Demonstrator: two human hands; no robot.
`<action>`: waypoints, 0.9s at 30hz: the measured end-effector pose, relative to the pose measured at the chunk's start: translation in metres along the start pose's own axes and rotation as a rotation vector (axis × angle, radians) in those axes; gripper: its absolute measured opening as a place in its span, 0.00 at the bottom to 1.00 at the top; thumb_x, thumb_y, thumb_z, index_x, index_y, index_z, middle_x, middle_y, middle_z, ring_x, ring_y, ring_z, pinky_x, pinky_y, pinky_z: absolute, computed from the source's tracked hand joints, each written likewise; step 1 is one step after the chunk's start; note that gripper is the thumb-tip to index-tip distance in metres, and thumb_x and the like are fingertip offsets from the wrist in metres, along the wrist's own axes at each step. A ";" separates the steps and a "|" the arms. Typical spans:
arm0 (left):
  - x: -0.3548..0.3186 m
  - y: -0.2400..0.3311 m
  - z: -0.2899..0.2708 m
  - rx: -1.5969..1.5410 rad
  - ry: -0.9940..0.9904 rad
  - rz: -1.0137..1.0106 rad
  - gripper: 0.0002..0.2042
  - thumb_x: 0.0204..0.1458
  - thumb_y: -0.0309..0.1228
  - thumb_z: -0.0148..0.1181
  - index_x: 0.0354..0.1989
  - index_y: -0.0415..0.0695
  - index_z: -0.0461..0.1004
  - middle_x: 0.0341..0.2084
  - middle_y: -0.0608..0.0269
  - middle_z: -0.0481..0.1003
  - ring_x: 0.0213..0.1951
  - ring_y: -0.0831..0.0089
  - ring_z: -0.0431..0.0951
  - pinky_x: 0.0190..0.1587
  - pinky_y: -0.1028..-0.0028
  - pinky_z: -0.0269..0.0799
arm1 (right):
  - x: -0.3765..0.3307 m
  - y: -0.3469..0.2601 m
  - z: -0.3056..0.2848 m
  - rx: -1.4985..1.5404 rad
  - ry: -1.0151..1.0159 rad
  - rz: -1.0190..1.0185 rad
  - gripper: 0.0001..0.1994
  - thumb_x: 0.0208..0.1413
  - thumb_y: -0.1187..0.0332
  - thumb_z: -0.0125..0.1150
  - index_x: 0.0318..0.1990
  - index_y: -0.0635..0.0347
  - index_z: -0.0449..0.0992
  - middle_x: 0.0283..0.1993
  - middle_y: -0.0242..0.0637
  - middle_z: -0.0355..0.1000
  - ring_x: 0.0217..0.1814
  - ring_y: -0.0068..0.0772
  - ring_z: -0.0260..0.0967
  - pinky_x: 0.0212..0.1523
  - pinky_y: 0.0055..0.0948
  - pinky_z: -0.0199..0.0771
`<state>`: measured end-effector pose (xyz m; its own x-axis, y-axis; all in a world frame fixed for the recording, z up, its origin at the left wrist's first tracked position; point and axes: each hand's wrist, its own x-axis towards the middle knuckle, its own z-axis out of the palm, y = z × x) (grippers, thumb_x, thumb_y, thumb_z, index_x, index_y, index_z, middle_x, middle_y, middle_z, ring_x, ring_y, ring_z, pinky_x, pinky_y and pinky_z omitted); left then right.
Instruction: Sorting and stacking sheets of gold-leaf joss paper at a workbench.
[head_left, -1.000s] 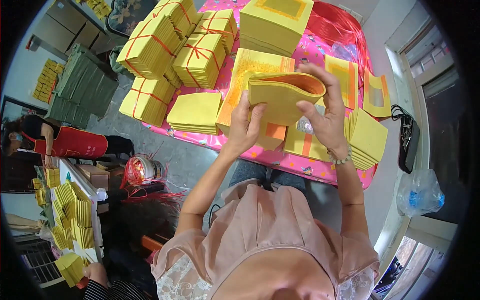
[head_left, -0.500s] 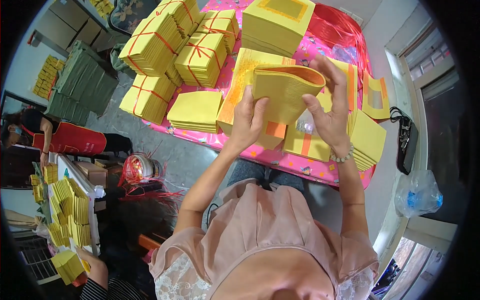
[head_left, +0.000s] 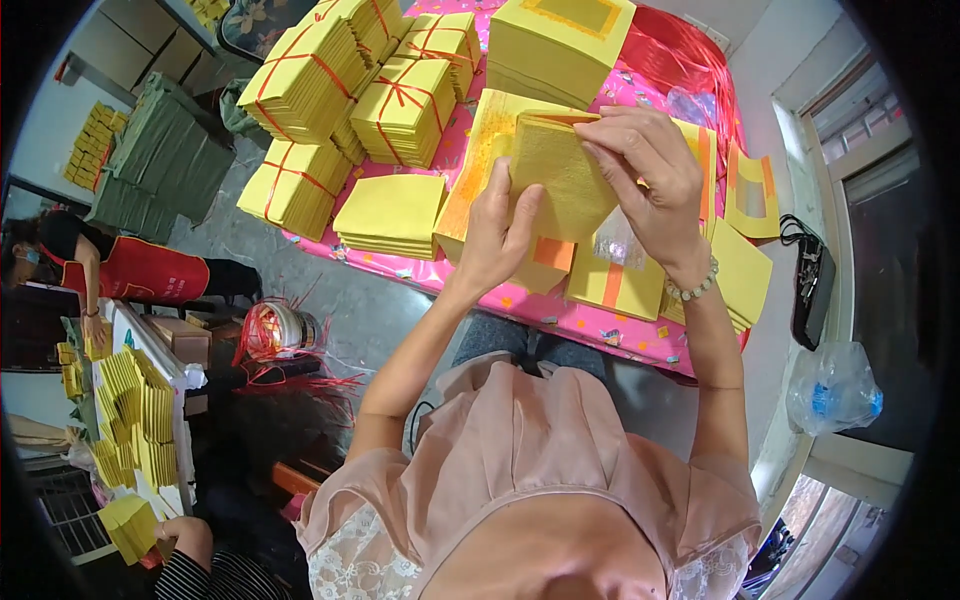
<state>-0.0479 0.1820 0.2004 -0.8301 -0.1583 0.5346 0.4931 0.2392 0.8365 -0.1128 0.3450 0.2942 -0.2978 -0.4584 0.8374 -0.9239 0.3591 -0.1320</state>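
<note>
I see the folded yellow paper (head_left: 562, 178) between both hands: the left hand (head_left: 497, 225) clasps its left edge, thumb in front; the right hand (head_left: 652, 185), fingers bent nearly closed, pinches its upper right edge. Red-tied bundles (head_left: 405, 112) crowd the left; a tall stack (head_left: 545, 62) obstructs the pink tablecloth (head_left: 560, 316) beyond.

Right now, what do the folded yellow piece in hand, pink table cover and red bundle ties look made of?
Folded yellow piece: probably thick paper, matte; its face looks grainy, without shine.
Pink table cover: likely plastic sheeting, smooth and glossy; pale reflections show on its printed surface.
Red bundle ties: possibly plastic strip; they look thin and knotted, but fibre can't be ruled out.
</note>
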 end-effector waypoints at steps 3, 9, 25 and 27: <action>0.001 0.002 0.002 0.011 0.008 0.016 0.10 0.59 0.26 0.50 0.46 0.36 0.63 0.27 0.50 0.72 0.27 0.60 0.74 0.31 0.68 0.68 | 0.001 0.001 -0.002 -0.013 -0.017 -0.004 0.09 0.46 0.74 0.65 0.37 0.58 0.78 0.34 0.36 0.74 0.40 0.39 0.72 0.42 0.34 0.71; 0.000 -0.002 0.008 -0.031 0.080 0.025 0.09 0.58 0.26 0.50 0.45 0.35 0.63 0.27 0.50 0.73 0.29 0.64 0.75 0.31 0.70 0.69 | -0.002 -0.002 -0.004 0.157 -0.067 0.190 0.12 0.46 0.74 0.66 0.40 0.58 0.78 0.39 0.38 0.73 0.42 0.40 0.71 0.45 0.32 0.71; 0.026 0.020 0.007 -0.524 -0.272 -0.433 0.20 0.60 0.31 0.52 0.57 0.36 0.60 0.49 0.59 0.71 0.50 0.75 0.71 0.54 0.74 0.66 | -0.064 0.009 0.002 0.943 -0.116 1.011 0.19 0.61 0.68 0.56 0.56 0.68 0.64 0.51 0.39 0.72 0.49 0.24 0.70 0.49 0.24 0.71; 0.028 0.022 0.009 -0.497 -0.315 -0.447 0.21 0.60 0.29 0.50 0.59 0.34 0.56 0.51 0.54 0.68 0.52 0.72 0.68 0.55 0.72 0.64 | -0.067 0.012 0.001 0.982 -0.103 1.042 0.18 0.61 0.67 0.55 0.55 0.68 0.66 0.50 0.39 0.72 0.49 0.23 0.70 0.49 0.24 0.71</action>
<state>-0.0628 0.1911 0.2326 -0.9779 0.1614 0.1328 0.0881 -0.2579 0.9622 -0.1043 0.3790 0.2361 -0.9061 -0.4116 0.0973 -0.0541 -0.1155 -0.9918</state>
